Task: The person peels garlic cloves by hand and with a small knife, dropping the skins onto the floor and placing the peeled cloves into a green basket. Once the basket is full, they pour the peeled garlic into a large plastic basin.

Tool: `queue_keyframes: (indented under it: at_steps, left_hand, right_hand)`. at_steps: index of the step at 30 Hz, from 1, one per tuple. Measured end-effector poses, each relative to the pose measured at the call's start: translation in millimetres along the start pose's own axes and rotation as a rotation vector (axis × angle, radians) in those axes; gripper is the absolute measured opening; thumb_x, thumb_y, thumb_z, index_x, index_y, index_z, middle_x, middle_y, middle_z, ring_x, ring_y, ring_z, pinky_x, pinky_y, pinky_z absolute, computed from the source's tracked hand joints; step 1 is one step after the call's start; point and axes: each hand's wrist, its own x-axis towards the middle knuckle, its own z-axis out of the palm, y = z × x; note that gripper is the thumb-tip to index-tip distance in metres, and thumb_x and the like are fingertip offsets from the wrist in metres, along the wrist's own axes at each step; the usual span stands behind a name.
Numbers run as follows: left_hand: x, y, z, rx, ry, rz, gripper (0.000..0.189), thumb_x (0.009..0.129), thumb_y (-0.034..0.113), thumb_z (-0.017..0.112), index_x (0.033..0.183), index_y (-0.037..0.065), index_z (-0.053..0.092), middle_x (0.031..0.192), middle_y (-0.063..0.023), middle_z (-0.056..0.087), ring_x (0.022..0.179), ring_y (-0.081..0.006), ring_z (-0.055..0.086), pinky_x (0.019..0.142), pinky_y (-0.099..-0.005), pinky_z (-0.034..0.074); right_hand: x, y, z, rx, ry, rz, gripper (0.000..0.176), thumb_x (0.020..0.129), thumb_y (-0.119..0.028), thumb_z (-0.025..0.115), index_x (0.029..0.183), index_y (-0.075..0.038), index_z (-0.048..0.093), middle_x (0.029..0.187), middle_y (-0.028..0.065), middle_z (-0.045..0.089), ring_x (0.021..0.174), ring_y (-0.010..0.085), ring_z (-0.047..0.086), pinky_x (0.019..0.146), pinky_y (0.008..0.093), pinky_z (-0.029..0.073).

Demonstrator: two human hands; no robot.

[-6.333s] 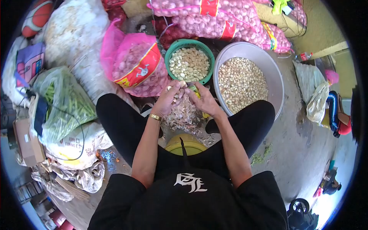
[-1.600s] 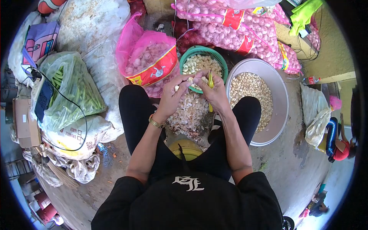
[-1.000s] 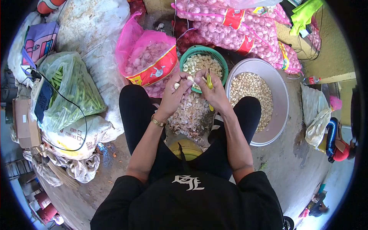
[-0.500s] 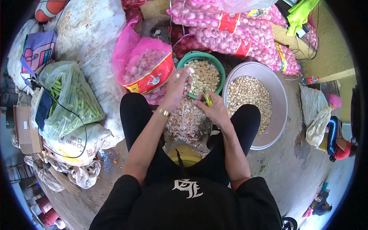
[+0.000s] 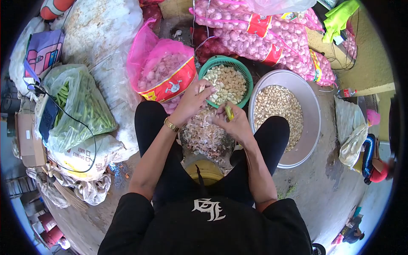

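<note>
My left hand point(image 5: 194, 101) is closed at the near left rim of a green plastic basket point(image 5: 205, 67), a pale garlic clove point(image 5: 202, 89) pinched at its fingertips. Peeled garlic cloves point(image 5: 229, 83) fill much of the basket. Close by on the right, my right hand point(image 5: 236, 123) is closed around a small yellow-handled tool point(image 5: 229, 113); its working end cannot be made out. Below both hands lies a heap of papery garlic skins point(image 5: 204, 136) between my knees. A wide grey basin point(image 5: 309, 127) of unpeeled cloves point(image 5: 278, 110) stands beside my right knee.
An open pink mesh sack of garlic point(image 5: 159, 70) stands left of the basket. Full mesh sacks point(image 5: 272, 38) are stacked behind it. At left sits a plastic bag of green vegetables point(image 5: 85, 106) with a cable point(image 5: 80, 119) across it. A person point(image 5: 353, 231) is at far lower right.
My left hand has drawn down and slightly left, from over the basket to its near rim. My right hand, still gripping the yellow-handled tool, has shifted slightly. The view has tilted a little.
</note>
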Motion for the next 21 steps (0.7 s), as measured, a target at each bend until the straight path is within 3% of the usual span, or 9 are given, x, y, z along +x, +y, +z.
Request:
queue_keyframes:
  at_steps: [2,4,6,9,11,12,14,16,21]
  left_hand:
    - [-9.5,-0.4,-7.9,0.216,0.005,0.064,0.017,0.096,0.019,0.06,0.101,0.003,0.06,0.076,0.0012,0.059,0.058,-0.003,0.051,0.051,-0.0207,0.04]
    - [-23.8,5.7,-5.6,0.529,0.017,0.193,0.017,0.092,0.007,0.058,0.105,-0.002,0.059,0.083,-0.0042,0.064,0.07,-0.0108,0.06,0.063,-0.027,0.048]
    - [-26.5,-2.8,-0.4,0.483,0.034,0.312,0.018,0.091,0.006,0.057,0.106,-0.003,0.058,0.085,-0.0055,0.064,0.073,-0.0125,0.06,0.066,-0.0286,0.048]
    - [-27.2,-10.7,-7.0,0.49,0.045,0.502,0.022,0.091,0.01,0.061,0.111,-0.001,0.059,0.085,-0.0033,0.064,0.07,-0.0105,0.059,0.063,-0.0257,0.047]
    - [-40.8,9.8,-8.2,0.03,-0.123,0.054,0.022,0.093,0.017,0.064,0.111,0.005,0.06,0.081,0.0013,0.061,0.062,-0.0051,0.055,0.053,-0.0202,0.042]
    - [-43.4,11.1,-11.8,0.028,-0.126,0.055,0.022,0.093,0.017,0.064,0.111,0.005,0.06,0.081,0.0013,0.061,0.062,-0.0051,0.055,0.053,-0.0202,0.042]
    - [-46.6,12.0,-19.4,-0.206,-0.109,-0.147,0.023,0.093,0.026,0.068,0.102,0.006,0.061,0.078,0.0031,0.056,0.06,-0.0027,0.053,0.05,-0.0184,0.038]
    - [-43.3,10.4,-18.7,-0.267,-0.059,-0.162,0.023,0.093,0.028,0.068,0.1,0.007,0.059,0.076,0.0038,0.054,0.057,-0.0025,0.05,0.047,-0.0183,0.036]
    - [-40.9,9.8,-15.8,-0.49,-0.029,-0.219,0.024,0.093,0.029,0.068,0.101,0.008,0.057,0.074,0.0041,0.052,0.054,-0.0025,0.048,0.044,-0.0172,0.034]
  right_hand:
    - [2.8,-24.2,7.0,0.281,0.121,-0.013,0.02,0.084,-0.012,0.077,0.097,0.0,0.067,0.086,0.0005,0.061,0.076,0.0066,0.055,0.069,0.0243,0.047]
    - [9.6,-41.1,14.8,0.231,0.145,-0.088,0.021,0.084,-0.012,0.076,0.099,0.001,0.067,0.085,0.0017,0.065,0.076,0.0064,0.057,0.07,0.0243,0.048]
    - [21.6,-38.8,22.3,0.158,0.129,-0.216,0.02,0.087,-0.012,0.074,0.101,0.002,0.068,0.084,0.0035,0.069,0.077,0.0063,0.059,0.071,0.0241,0.049]
    - [27.4,-31.6,26.1,0.289,0.11,-0.1,0.016,0.09,-0.011,0.07,0.099,0.001,0.069,0.084,0.0042,0.069,0.077,0.0067,0.06,0.072,0.0243,0.049]
    - [29.0,-40.1,20.1,0.377,0.119,-0.059,0.014,0.09,-0.011,0.069,0.097,0.001,0.069,0.084,0.0042,0.069,0.077,0.0069,0.06,0.072,0.0246,0.049]
    - [29.9,-45.0,15.3,0.466,0.133,-0.02,0.013,0.091,-0.011,0.068,0.095,0.001,0.069,0.084,0.0042,0.07,0.077,0.0072,0.06,0.072,0.0248,0.049]
    - [33.6,-51.9,8.7,0.375,0.126,-0.057,0.013,0.092,-0.011,0.068,0.095,0.001,0.069,0.083,0.0041,0.07,0.077,0.0073,0.061,0.072,0.0248,0.049]
    - [39.9,-48.6,3.9,0.187,0.1,-0.16,0.013,0.093,-0.012,0.067,0.096,0.001,0.069,0.083,0.0044,0.07,0.078,0.0078,0.062,0.072,0.0248,0.049]
    - [49.8,-42.6,2.0,0.21,-0.01,-0.125,0.019,0.094,-0.017,0.067,0.099,0.001,0.067,0.085,0.0042,0.069,0.079,0.0076,0.06,0.073,0.0247,0.049]
